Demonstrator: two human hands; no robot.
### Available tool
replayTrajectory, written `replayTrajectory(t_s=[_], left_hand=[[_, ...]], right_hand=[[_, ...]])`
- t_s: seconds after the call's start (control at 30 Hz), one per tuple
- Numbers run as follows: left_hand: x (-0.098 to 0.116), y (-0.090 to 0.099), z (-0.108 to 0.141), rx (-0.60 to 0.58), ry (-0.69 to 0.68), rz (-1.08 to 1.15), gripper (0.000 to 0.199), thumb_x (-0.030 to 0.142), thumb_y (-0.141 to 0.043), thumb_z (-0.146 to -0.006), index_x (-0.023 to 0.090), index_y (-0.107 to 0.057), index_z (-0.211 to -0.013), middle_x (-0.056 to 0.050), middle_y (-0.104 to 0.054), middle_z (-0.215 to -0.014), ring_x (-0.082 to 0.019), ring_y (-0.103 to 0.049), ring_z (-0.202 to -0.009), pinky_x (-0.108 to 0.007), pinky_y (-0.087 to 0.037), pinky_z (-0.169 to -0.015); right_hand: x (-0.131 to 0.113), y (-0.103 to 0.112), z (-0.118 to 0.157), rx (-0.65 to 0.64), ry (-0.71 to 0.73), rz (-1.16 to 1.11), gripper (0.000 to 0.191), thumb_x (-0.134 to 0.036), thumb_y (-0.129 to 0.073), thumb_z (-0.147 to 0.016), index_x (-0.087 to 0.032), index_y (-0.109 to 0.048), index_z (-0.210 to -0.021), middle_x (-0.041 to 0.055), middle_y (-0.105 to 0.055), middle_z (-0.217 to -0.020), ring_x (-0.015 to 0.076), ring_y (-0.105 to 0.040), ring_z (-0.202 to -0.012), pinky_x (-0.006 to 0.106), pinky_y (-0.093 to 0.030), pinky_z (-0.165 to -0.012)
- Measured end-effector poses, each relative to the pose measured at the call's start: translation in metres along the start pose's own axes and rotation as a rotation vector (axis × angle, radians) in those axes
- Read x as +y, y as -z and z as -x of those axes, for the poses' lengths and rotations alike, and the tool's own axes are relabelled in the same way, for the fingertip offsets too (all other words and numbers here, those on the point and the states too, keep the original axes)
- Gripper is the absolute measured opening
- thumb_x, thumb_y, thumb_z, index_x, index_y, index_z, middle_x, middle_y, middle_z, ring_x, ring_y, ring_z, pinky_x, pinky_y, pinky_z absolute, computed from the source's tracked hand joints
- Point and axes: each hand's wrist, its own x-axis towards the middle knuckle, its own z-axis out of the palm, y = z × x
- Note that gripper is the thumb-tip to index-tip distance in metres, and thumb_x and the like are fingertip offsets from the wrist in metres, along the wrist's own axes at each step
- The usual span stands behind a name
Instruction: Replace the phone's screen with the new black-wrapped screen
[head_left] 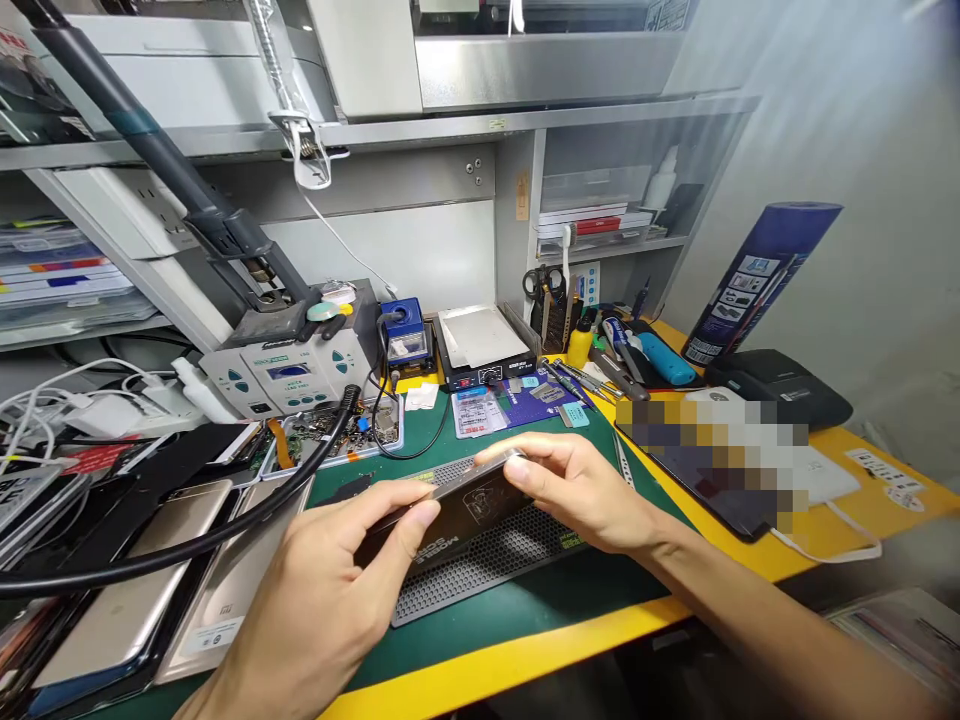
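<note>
A dark, flat, phone-like device (469,510) is tilted on edge above the workbench, with white lettering and a line drawing on the side facing me. My left hand (352,560) pinches its left end between thumb and fingers. At the right end, the thumb and fingers of my right hand (577,485) close on its upper corner. Beneath the device lies a grey perforated pad (480,580) on a green mat (600,600).
Several phones (135,590) lie at the left, crossed by a black hose (255,520). A grey soldering station (292,370), a tray of circuit boards (375,425) and a small black-framed plate (480,340) stand behind. Tools (577,380) and a dark phone (697,480) are at the right.
</note>
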Motion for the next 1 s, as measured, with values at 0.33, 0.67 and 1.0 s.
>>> replayTrajectory(t_s=[0.33, 0.67, 1.0], left_hand=[[0.001, -0.004, 0.001, -0.053, 0.094, 0.084, 0.027, 0.048, -0.059, -0.093, 0.026, -0.071, -0.100, 0.002, -0.076, -0.092, -0.015, -0.072, -0.079, -0.018, -0.055, -0.064], [-0.015, -0.003, -0.024, -0.313, 0.458, 0.528, 0.039, 0.051, -0.069, -0.085, 0.020, -0.073, -0.110, -0.002, -0.077, -0.093, -0.017, -0.071, -0.081, -0.023, -0.055, -0.069], [-0.042, -0.009, -0.039, -0.367, 0.764, 0.760, 0.034, 0.041, -0.079, -0.074, 0.017, -0.074, -0.099, -0.005, -0.078, -0.085, -0.020, -0.072, -0.072, -0.028, -0.057, -0.067]], right_hand=[[0.001, 0.001, -0.003, -0.007, -0.113, -0.219, 0.030, -0.044, -0.073, -0.088, -0.020, -0.078, -0.106, 0.0043, -0.075, -0.096, 0.0207, -0.067, -0.091, 0.032, -0.052, -0.084], [0.003, 0.013, -0.014, -0.035, -0.401, -0.535, 0.023, -0.030, -0.065, -0.095, -0.011, -0.072, -0.105, 0.0100, -0.077, -0.092, 0.0151, -0.072, -0.077, 0.029, -0.062, -0.075], [0.007, 0.020, -0.019, -0.119, -0.694, -0.649, 0.028, -0.018, -0.044, -0.101, 0.000, -0.063, -0.112, 0.0181, -0.077, -0.086, 0.0255, -0.078, -0.078, 0.046, -0.066, -0.074]])
